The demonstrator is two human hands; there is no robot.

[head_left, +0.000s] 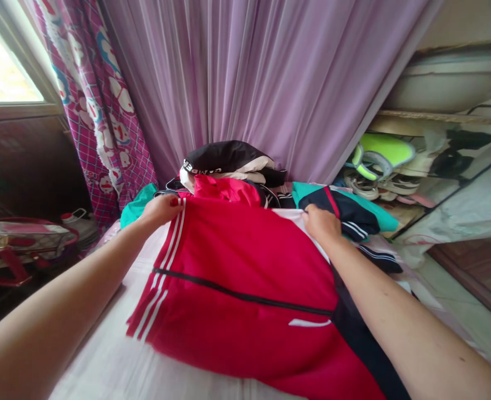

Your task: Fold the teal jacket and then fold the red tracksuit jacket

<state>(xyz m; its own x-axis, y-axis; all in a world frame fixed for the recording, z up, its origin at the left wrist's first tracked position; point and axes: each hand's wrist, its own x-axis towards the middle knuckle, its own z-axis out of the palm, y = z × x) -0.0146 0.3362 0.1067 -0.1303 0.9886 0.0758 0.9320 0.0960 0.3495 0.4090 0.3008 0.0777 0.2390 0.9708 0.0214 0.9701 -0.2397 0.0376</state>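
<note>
A red track jacket (pixel 245 250) is spread out in front of me, with white stripes along its left hem, a dark line across it and a navy panel on the right. My left hand (pixel 161 209) is closed on the far left corner, at the striped band. Its far right edge, by a white section, is pinched in my right hand (pixel 322 223). Between my hands the cloth hangs taut and partly raised, while its lower part rests on a pale bedsheet (pixel 104 366). The jacket's near right end runs out of view.
Behind the jacket lies a heap of clothes, with a black and white garment (pixel 229 158) on top. Folded teal and navy clothes (pixel 345 208) lie to the right. Purple curtains (pixel 270 83) hang behind. Shelves at right hold shoes (pixel 362 188) and a lime-green visor (pixel 382 153).
</note>
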